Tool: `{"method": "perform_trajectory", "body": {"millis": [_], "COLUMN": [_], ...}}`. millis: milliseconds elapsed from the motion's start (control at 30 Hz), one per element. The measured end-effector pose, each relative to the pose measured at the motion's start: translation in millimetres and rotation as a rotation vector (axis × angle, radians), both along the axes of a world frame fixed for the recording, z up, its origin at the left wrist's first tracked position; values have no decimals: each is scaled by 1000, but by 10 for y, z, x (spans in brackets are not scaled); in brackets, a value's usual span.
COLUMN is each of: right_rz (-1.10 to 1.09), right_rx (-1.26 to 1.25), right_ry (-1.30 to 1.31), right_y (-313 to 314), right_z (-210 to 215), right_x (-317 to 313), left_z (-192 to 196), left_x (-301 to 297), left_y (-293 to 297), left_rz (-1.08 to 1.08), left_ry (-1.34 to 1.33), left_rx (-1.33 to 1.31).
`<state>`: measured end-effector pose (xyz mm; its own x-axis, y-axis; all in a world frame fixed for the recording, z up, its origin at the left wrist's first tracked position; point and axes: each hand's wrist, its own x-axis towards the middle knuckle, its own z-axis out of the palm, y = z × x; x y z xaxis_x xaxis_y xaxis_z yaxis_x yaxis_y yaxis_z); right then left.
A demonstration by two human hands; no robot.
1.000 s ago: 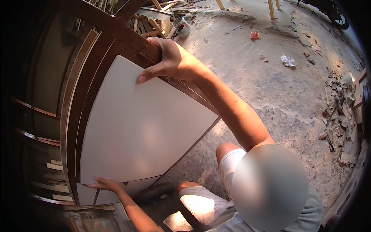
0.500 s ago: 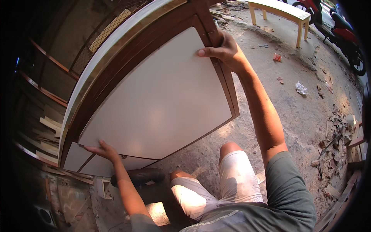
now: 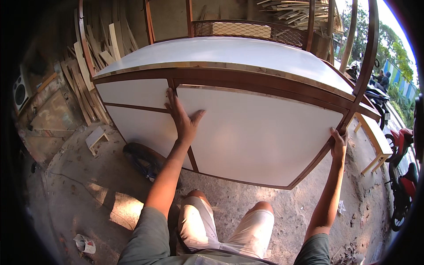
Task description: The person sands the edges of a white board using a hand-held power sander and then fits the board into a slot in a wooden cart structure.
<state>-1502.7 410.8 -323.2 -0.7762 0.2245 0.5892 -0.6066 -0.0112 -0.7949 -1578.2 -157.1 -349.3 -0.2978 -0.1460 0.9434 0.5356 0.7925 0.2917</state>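
Observation:
A large white panel (image 3: 260, 132) sits in the brown-framed front of a cart-like cabinet, with a pale raw strip along its upper edge. My left hand (image 3: 182, 121) is open, its fingers stretched up over the panel's left edge and the brown upright there, thumb apart. At the opposite side, my right hand (image 3: 339, 140) grips the right edge of the frame, its thumb on the front face and its other fingers partly hidden behind. Smaller white panels (image 3: 137, 93) fill the front left of my left hand.
The white cart top (image 3: 212, 49) spreads behind the panel, between brown posts (image 3: 372, 48). Below on the left are a black wheel (image 3: 140, 157) and a small stool (image 3: 96, 139). Wood strips (image 3: 77, 88) lean at the back left; a bench (image 3: 375, 137) and a red motorbike (image 3: 404, 183) stand right.
The view has swung, bringing the whole cart front and its top into sight. Both hands stay at the panel's opposite sides; my left fingers now point upward.

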Motion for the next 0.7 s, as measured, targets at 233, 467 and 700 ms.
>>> {"method": "perform_trajectory", "body": {"millis": [233, 467, 700], "right_rz": [-29, 43, -14], "right_rx": [33, 10, 21], "right_ry": [8, 9, -40], "right_y": [-75, -196, -23], "right_z": [15, -21, 29], "right_x": [4, -61, 43], "left_z": [1053, 1562, 1900], "left_x": [367, 82, 482], "left_y": [271, 1564, 1592], "left_rz": [69, -161, -224], "left_ry": [313, 523, 675], "left_rx": [-45, -307, -219]}}
